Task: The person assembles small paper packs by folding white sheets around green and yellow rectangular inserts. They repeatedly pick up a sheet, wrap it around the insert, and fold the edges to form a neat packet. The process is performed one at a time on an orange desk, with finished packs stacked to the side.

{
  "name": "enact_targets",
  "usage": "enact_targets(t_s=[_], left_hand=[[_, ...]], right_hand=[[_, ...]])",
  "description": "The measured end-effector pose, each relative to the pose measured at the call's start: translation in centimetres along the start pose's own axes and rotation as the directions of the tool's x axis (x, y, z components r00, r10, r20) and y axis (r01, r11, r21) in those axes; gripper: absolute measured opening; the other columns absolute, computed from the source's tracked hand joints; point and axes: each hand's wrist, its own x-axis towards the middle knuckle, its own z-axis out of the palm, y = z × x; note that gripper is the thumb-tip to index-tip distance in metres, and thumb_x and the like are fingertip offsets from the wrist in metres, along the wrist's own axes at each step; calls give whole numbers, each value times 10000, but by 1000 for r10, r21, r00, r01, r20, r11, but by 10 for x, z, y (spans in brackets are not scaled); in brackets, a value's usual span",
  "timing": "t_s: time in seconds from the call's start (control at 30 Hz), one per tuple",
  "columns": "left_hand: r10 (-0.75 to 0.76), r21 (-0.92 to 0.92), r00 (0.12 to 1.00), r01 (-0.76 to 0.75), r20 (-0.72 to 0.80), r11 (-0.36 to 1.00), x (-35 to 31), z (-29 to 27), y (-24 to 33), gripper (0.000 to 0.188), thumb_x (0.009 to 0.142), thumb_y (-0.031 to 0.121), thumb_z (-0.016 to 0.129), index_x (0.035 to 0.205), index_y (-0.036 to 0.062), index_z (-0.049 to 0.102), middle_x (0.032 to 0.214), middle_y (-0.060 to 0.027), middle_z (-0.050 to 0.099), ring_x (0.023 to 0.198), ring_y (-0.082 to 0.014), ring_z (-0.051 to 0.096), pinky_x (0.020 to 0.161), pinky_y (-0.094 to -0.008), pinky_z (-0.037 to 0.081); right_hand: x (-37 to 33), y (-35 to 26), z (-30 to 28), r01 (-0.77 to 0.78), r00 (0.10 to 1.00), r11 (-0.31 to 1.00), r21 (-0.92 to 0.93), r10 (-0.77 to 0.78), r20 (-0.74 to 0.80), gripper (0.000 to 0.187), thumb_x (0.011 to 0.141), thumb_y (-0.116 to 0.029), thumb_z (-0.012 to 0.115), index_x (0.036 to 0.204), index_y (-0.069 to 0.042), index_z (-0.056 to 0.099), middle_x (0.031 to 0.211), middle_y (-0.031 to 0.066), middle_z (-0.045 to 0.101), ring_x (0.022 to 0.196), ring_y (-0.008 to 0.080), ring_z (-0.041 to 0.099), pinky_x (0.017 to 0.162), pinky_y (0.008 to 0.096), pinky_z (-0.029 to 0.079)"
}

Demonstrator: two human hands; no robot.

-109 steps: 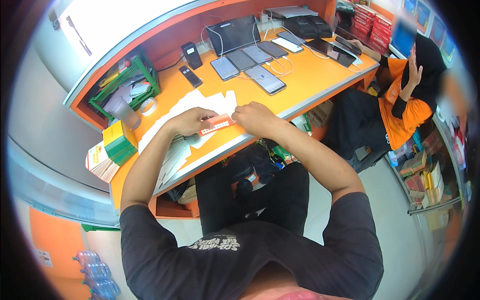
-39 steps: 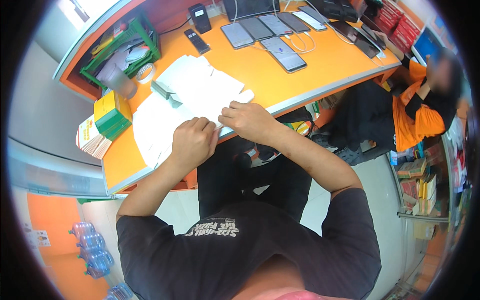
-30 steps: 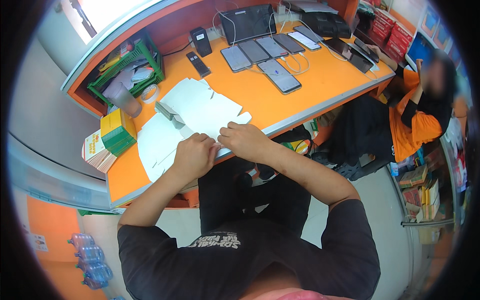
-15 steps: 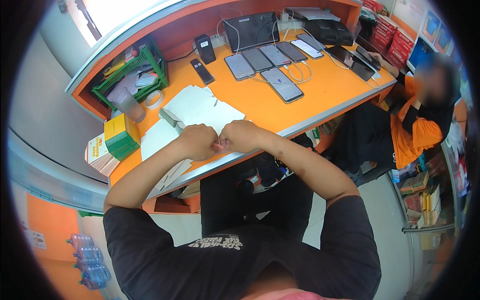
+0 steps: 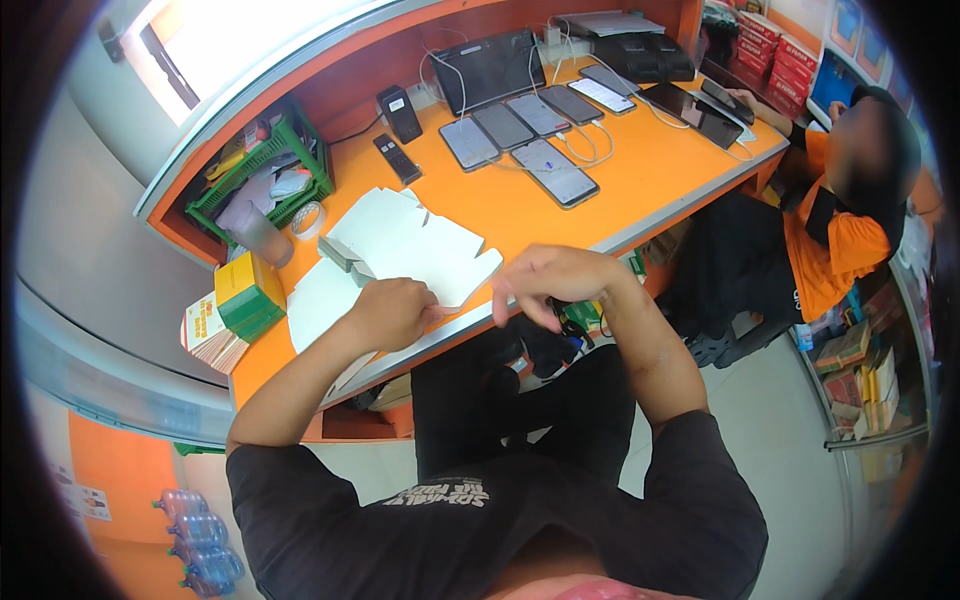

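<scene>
My left hand [image 5: 393,314] is curled closed at the desk's front edge, over the near part of some pale, notched sheets [image 5: 395,235]. What its fingers hold, if anything, is hidden. Apart from it to the right, my right hand [image 5: 560,278] hangs over the desk's edge, fingers spread and bent downward, with nothing in them. Just beyond my left hand, a small grey-green stack of card-like pieces [image 5: 343,257] rests on the sheets. A yellow and green box-shaped pad [image 5: 250,295] stands to the left, beside a thick booklet [image 5: 208,335] with fanned pages.
Several phones [image 5: 555,172] with charging cables lie farther back on the orange desk [image 5: 455,210], before a dark tablet [image 5: 488,72]. A tape roll [image 5: 308,220], a clear cup [image 5: 258,235] and a green basket [image 5: 265,165] are at left. Another person [image 5: 845,220] sits at the right.
My hands were together at the desk edge and are now apart. The right one moved right and its fingers opened; the left remains curled. The view has shifted slightly.
</scene>
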Motion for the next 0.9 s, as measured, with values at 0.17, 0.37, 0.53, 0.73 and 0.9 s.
enact_targets(t_s=[0.17, 0.37, 0.53, 0.73, 0.9], left_hand=[[-66, -30, 948, 80, 312, 996, 24, -26, -1, 302, 968, 345, 600, 956, 88, 757, 898, -126, 733, 922, -333, 683, 811, -442, 515], [-10, 21, 938, 3, 346, 1000, 34, -30, -8, 286, 931, 349, 655, 945, 87, 769, 852, -104, 745, 867, -285, 713, 763, -406, 525], [-102, 124, 908, 56, 406, 991, 38, -37, 7, 237, 898, 312, 660, 943, 105, 765, 900, -117, 741, 929, -318, 694, 816, -430, 523], [-121, 177, 914, 55, 387, 983, 39, -36, 10, 211, 875, 289, 682, 949, 107, 757, 918, -108, 740, 941, -305, 700, 818, -427, 533], [-124, 297, 905, -2, 406, 955, 40, -35, 25, 223, 890, 286, 672, 969, 91, 747, 925, -112, 739, 934, -307, 704, 812, -434, 540]], right_hand=[[33, 30, 4, -112, 621, 662, -741, -536, -573, 313, 920, -307, 709, 1056, -26, 694, 996, 113, 669, 975, 252, 645, 849, 364, 517], [41, 45, 11, -217, 736, 556, -803, -447, -508, 335, 851, -231, 772, 1129, -53, 714, 1141, 99, 637, 1111, 281, 611, 945, 392, 503], [43, 49, 16, -232, 702, 530, -816, -489, -517, 282, 845, -199, 760, 1085, -55, 725, 1119, 83, 641, 1081, 281, 623, 915, 407, 514], [47, 54, 17, -223, 670, 495, -840, -548, -501, 258, 829, -194, 757, 1044, -56, 728, 1089, 81, 648, 1049, 286, 632, 886, 416, 518], [48, 59, 19, -245, 651, 480, -842, -562, -510, 261, 848, -215, 747, 1060, -64, 732, 1081, 86, 649, 1063, 291, 622, 906, 410, 510]])
